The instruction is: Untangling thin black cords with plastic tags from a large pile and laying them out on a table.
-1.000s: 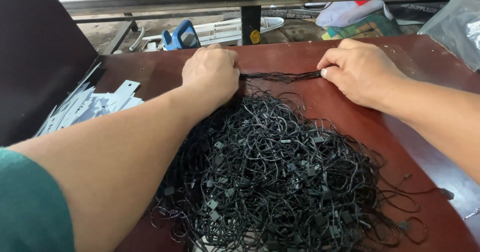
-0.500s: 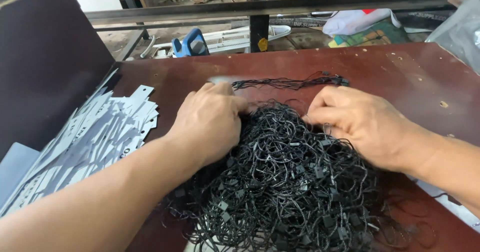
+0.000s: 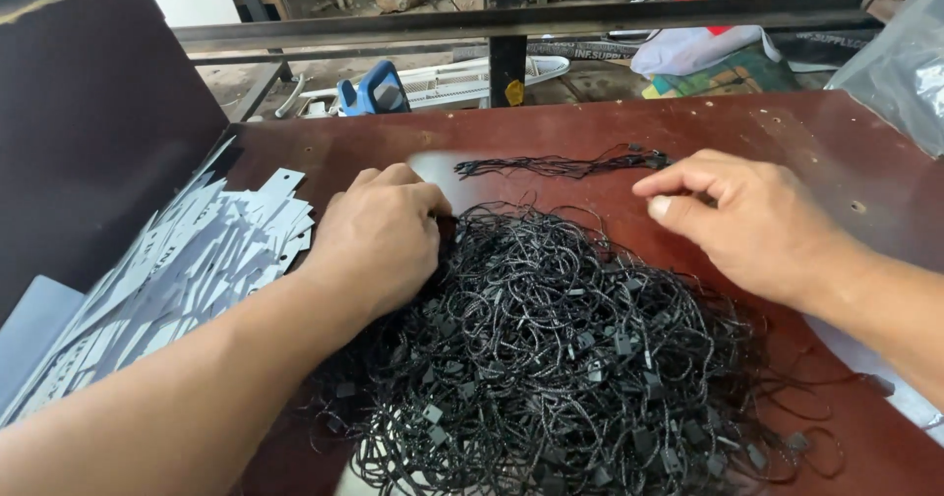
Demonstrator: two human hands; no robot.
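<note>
Cords (image 3: 560,358): black looped tag strings with small plastic locks, heaped mid-table (image 3: 787,132); likely light, limp, prone to tangling, best pinched singly near a lock. Left hand (image 3: 379,235): knuckles curled at the heap's upper edge, fingertips hidden, grip cannot be told. Right hand (image 3: 747,221): fingers loosely together, clamping nothing visible, just below a straightened bundle (image 3: 560,166). Tags (image 3: 187,270): grey card, fanned at left.

bare table (image 3: 787,132) beyond cord pile (image 3: 551,358), tags (image 3: 187,260) crowding left
</note>
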